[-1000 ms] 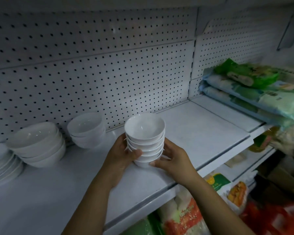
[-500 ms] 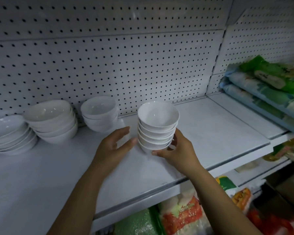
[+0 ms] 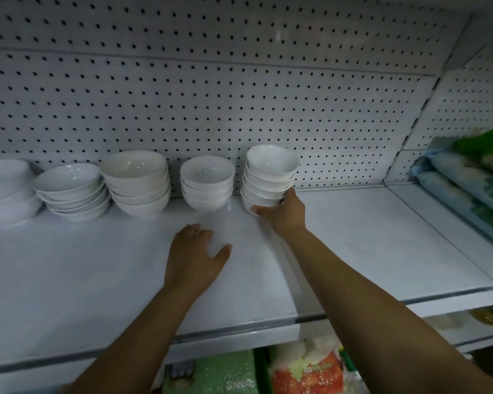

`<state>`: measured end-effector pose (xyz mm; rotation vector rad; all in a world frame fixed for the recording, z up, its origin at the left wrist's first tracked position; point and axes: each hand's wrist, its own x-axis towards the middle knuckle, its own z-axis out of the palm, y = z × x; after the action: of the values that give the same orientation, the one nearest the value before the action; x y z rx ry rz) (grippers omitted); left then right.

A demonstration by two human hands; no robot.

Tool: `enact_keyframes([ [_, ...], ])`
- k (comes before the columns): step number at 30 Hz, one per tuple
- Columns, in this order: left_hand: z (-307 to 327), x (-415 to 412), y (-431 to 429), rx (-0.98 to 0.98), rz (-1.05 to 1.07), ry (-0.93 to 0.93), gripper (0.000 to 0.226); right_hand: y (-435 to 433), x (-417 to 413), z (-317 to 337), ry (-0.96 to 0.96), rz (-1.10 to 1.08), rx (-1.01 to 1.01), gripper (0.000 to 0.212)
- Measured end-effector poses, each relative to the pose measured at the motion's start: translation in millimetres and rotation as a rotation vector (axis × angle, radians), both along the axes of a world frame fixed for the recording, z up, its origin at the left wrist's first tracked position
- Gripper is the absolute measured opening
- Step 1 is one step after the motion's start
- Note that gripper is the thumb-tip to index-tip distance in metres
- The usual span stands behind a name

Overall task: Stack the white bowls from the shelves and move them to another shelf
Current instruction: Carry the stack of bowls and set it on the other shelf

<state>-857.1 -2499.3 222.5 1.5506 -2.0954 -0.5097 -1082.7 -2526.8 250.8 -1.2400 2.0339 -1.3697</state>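
Gently slide the bowl stack (image 3: 269, 172) back, keeping it level; fingers of the right hand (image 3: 282, 214) curl round its base. The left hand (image 3: 195, 257) is open and empty.

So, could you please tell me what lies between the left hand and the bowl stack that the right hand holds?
Only bare shelf, as the head view shows: the left hand and the bowl stack stand apart with nothing between.

Dim bluish light, soft glints inside the bowls (image 3: 271, 163), darkened corners, wide-angle bending at edges, slight blur
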Motion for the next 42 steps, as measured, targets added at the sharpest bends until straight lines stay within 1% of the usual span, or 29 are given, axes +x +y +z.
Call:
enact_keyframes([
  [6, -3, 5, -5, -0.013, 0.021, 0.042, 0.066, -33, 3, 1, -0.019, 0.006, 0.048, 0.08],
  [11, -6, 6, -8, 0.001, 0.031, 0.099, 0.075, -34, -10, 4, -0.002, 0.092, 0.057, 0.077],
  [14, -8, 6, -12, 0.017, 0.039, 0.11, 0.081, -34, -22, 10, 0.019, 0.152, 0.102, 0.083],
  [16, -9, 7, -13, 0.013, 0.042, 0.123, 0.082, -33, -25, 14, 0.046, 0.168, 0.135, 0.086],
  [18, -10, 7, -15, 0.016, 0.045, 0.134, 0.082, -28, -24, 18, 0.045, 0.158, 0.141, 0.083],
  [22, -8, 8, -15, 0.036, 0.032, 0.141, 0.078, -2, -12, 19, 0.051, 0.085, 0.099, 0.073],
  [25, -2, 9, -11, 0.064, 0.03, 0.245, 0.067, 32, -7, 20, 0.067, 0.089, 0.093, 0.068],
  [26, 1, 10, -9, 0.072, 0.033, 0.281, 0.063, 45, -6, 23, 0.08, 0.124, 0.101, 0.069],
  [28, 9, 12, -2, 0.075, 0.028, 0.326, 0.057, 71, -7, 34, 0.127, 0.215, 0.13, 0.078],
  [30, 17, 17, 12, 0.023, 0.02, 0.321, 0.054, 96, -7, 49, 0.198, 0.306, 0.141, 0.085],
  [33, 34, 32, 47, -0.076, 0.021, 0.321, 0.057, 130, -4, 65, 0.281, 0.379, 0.136, 0.088],
  [37, 52, 58, 106, -0.196, 0.035, 0.239, 0.067, 172, 17, 71, 0.258, 0.476, 0.139, 0.101],
  [42, 41, 90, 207, -0.185, 0.157, 0.259, 0.068, 221, 57, 63, 0.307, 0.704, 0.135, 0.098],
])
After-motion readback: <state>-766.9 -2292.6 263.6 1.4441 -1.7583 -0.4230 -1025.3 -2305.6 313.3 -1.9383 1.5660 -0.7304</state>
